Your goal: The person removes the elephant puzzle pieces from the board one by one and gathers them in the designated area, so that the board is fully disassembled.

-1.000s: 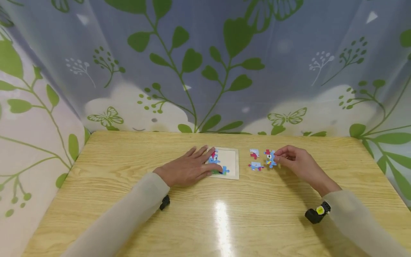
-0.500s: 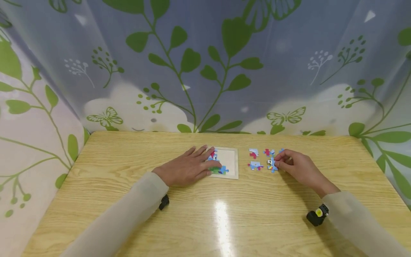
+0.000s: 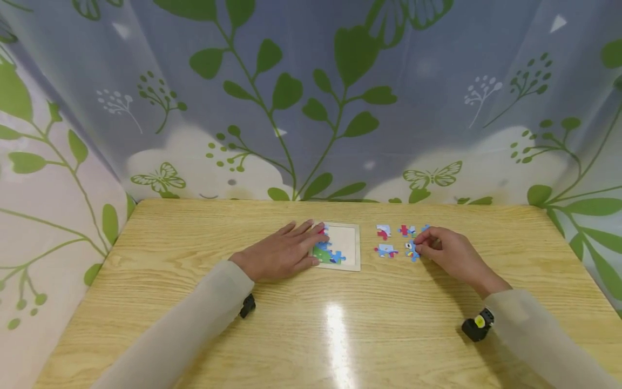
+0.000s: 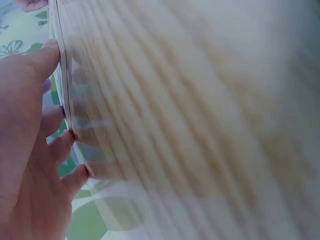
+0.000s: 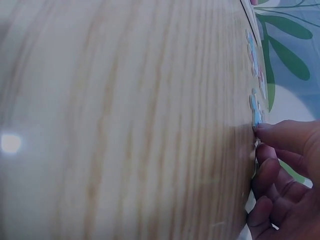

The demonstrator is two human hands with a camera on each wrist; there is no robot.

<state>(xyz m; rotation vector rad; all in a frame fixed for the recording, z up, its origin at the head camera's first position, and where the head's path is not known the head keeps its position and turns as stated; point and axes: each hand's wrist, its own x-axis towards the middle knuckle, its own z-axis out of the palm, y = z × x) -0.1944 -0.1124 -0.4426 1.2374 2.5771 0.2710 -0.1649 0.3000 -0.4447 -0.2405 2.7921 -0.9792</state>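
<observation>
My left hand (image 3: 279, 253) lies across the left side of a pale wooden puzzle tray (image 3: 357, 249), fingers spread and extended. Several joined puzzle pieces, including a green one (image 3: 323, 256), sit in the tray's left and lower part, partly covered by that hand. To the right of the tray, my right hand (image 3: 454, 254) pinches a blue puzzle piece (image 3: 411, 250) with a yellow and white print between thumb and index finger. In the right wrist view, the thumb tip meets the edge of this blue piece (image 5: 256, 111) at the tabletop.
Between the tray and the right hand lie a white-and-red piece (image 3: 383, 231) and a pale blue piece (image 3: 386, 250). Behind the pinched piece are a red-and-blue piece (image 3: 406, 230) and a partly hidden blue one (image 3: 426, 227). A leaf-patterned curtain (image 3: 311, 135) borders the wooden table (image 3: 272, 335).
The right hand has brought the blue piece slightly nearer me, uncovering the red-and-blue piece behind it. My left thumb has drawn up toward the fingers, exposing more of the green piece.
</observation>
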